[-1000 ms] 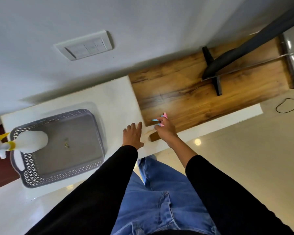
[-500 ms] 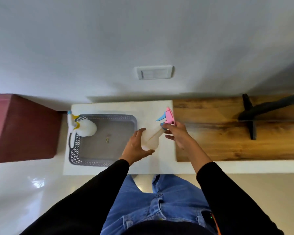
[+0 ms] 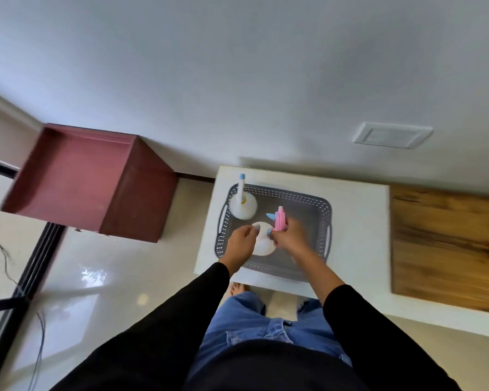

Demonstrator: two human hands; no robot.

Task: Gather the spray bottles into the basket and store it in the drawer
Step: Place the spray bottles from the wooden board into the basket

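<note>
A grey perforated basket [image 3: 321,210] sits on a white counter [image 3: 356,215]. A white spray bottle with a yellow-and-blue nozzle [image 3: 242,204] stands upright in the basket's far left corner. A second white bottle with a pink-and-blue trigger head [image 3: 263,244] is inside the basket near its front left. My right hand [image 3: 290,235] grips this bottle at the pink head. My left hand [image 3: 242,244] rests against the bottle's round body, fingers curled around its left side.
A dark red cabinet [image 3: 96,182] stands to the left of the counter, with a gap of shiny floor between. A wooden surface [image 3: 446,249] adjoins the counter on the right. A wall switch plate [image 3: 393,135] is above. Loose wires lie on the floor at left.
Both hands carried the pink-headed bottle leftward from the bare counter into the basket. The view swung left, bringing the red cabinet more into sight.
</note>
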